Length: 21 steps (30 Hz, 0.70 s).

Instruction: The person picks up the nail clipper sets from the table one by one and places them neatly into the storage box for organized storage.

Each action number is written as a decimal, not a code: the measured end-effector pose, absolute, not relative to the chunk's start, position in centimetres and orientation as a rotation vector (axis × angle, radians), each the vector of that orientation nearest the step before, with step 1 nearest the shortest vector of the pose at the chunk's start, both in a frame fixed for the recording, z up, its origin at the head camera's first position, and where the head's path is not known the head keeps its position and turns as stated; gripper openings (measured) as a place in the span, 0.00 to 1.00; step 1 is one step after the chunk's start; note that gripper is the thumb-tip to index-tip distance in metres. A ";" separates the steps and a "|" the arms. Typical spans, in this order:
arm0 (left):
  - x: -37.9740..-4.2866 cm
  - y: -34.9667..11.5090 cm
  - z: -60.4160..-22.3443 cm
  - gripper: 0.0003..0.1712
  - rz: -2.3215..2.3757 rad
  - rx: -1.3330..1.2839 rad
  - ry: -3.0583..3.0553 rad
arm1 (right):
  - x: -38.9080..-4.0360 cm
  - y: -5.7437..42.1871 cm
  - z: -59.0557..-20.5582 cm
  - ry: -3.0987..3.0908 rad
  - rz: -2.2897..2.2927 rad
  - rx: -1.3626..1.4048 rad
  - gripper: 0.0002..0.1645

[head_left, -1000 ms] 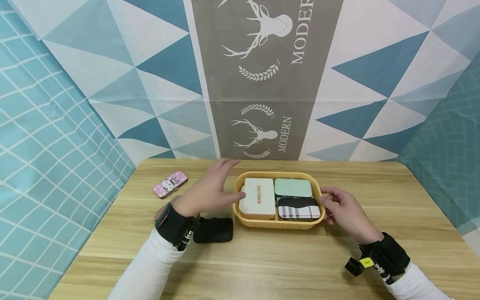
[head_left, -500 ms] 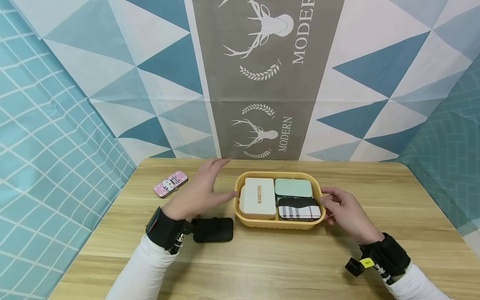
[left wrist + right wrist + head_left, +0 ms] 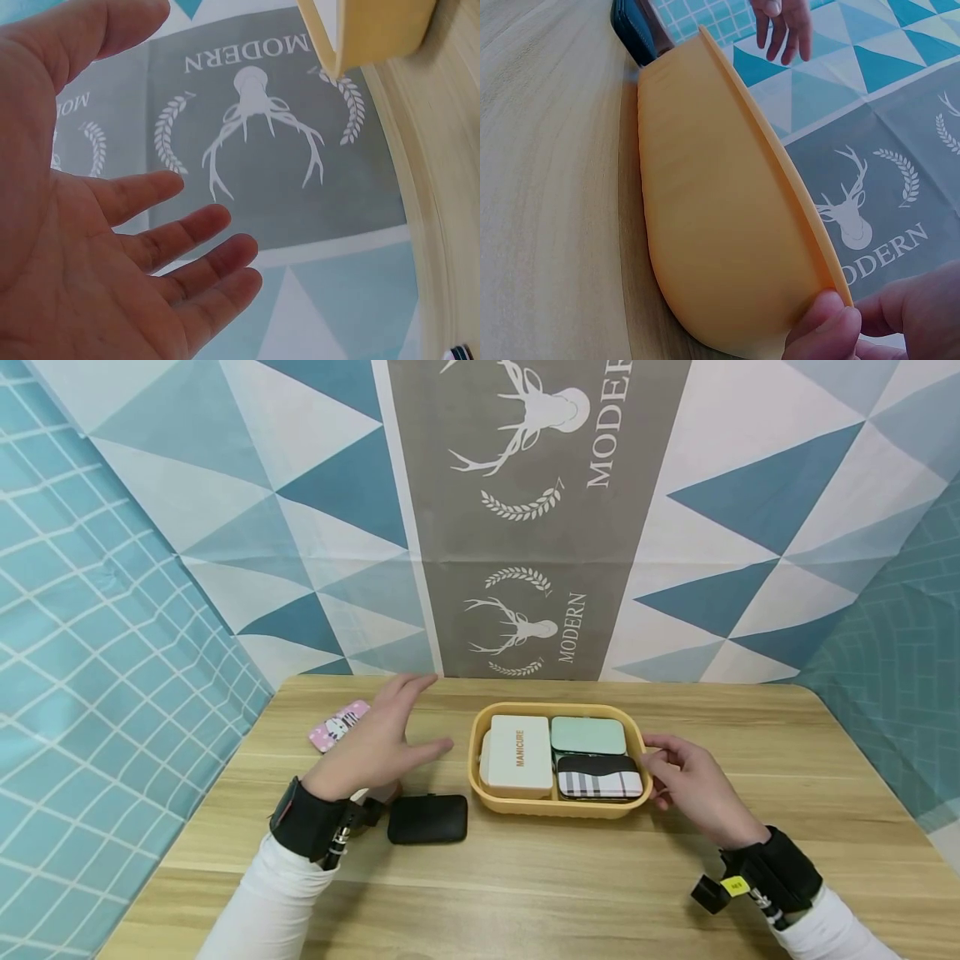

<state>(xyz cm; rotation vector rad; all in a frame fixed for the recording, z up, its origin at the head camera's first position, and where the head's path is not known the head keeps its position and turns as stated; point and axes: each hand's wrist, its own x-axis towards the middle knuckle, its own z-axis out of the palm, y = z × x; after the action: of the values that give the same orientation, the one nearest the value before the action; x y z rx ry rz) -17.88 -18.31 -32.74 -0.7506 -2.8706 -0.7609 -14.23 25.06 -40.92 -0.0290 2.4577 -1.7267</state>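
A yellow plastic basket (image 3: 558,808) holds a cream box (image 3: 520,752) lettered MANICURE, a mint-green case (image 3: 587,735) and a plaid case (image 3: 600,782) with a black flap. My right hand (image 3: 693,789) pinches the basket's right rim between thumb and fingers, as the right wrist view confirms. To the basket's left, my left hand (image 3: 375,743) hovers over the table with spread fingers and nothing in it; its palm faces the camera in the left wrist view. Below it lies a black case (image 3: 427,819). Part of a pink cartoon case (image 3: 337,727) is hidden behind this hand.
A brownish object (image 3: 386,792) shows partly under my left wrist, its kind unclear. The wooden table (image 3: 540,893) meets a patterned cloth backdrop (image 3: 517,543) behind, with blue tile-print cloth (image 3: 97,693) on the left.
My left hand has moved left, away from the basket's left rim, and now covers part of the pink case. My right hand stays at the basket's right rim.
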 end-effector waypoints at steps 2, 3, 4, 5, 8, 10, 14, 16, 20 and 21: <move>-17.8 -18.8 -32.8 0.53 -0.765 -0.741 -2.879 | -14.2 25.0 -40.9 2.457 -1.723 -0.025 0.31; -17.8 -19.0 -32.9 0.53 -0.762 -0.733 -2.882 | -14.2 25.0 -40.8 2.457 -1.722 -0.023 0.31; -17.7 -19.2 -33.0 0.53 -0.760 -0.726 -2.885 | -14.2 25.0 -40.8 2.456 -1.722 -0.021 0.31; -17.7 -19.4 -33.0 0.53 -0.759 -0.717 -2.889 | -14.2 25.0 -40.8 2.456 -1.720 -0.021 0.31; -17.5 -20.2 -33.3 0.53 -0.746 -0.695 -2.894 | -14.2 25.0 -40.8 2.457 -1.717 -0.017 0.31; -17.4 -20.7 -33.5 0.54 -0.734 -0.681 -2.894 | -14.2 25.0 -40.8 2.458 -1.715 -0.014 0.31; -17.1 -21.8 -33.8 0.54 -0.716 -0.667 -2.896 | -14.2 25.0 -40.7 2.458 -1.713 -0.006 0.31; -17.0 -22.2 -34.0 0.55 -0.703 -0.664 -2.901 | -14.2 25.0 -40.7 2.457 -1.715 -0.005 0.31; -16.7 -23.1 -34.3 0.55 -0.662 -0.651 -2.916 | -14.2 24.9 -40.7 2.454 -1.713 -0.004 0.31; -16.6 -23.4 -34.5 0.55 -0.655 -0.650 -2.914 | -14.2 24.9 -40.7 2.454 -1.713 -0.003 0.32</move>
<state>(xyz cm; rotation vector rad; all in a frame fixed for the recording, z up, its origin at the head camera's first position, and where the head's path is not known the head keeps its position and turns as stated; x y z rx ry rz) -16.57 -23.37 -34.46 -0.6496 -2.9143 -0.6546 -14.22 24.89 -40.70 -0.0031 2.4536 -1.7128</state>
